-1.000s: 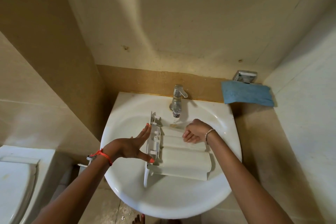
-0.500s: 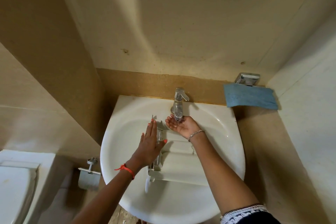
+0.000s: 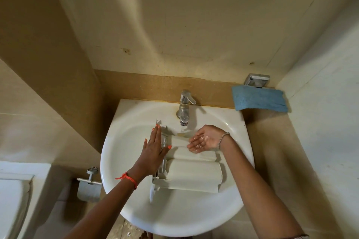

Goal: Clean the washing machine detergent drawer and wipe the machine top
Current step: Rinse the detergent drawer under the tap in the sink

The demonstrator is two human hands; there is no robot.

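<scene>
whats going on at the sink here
A person is rinsing a white detergent drawer in the sink. The left hand lies flat against the drawer's side, steadying it. The right hand is palm up and wet, cupped beside the stream from the tap. A blue cloth lies on the ledge to the right, untouched.

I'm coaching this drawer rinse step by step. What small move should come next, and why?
Probably tip the right hand over the detergent drawer. It is cupped palm up with water in it, just beside the running tap, while the left hand rests flat on the drawer's left edge, which seems to steady it in the sink.
</scene>
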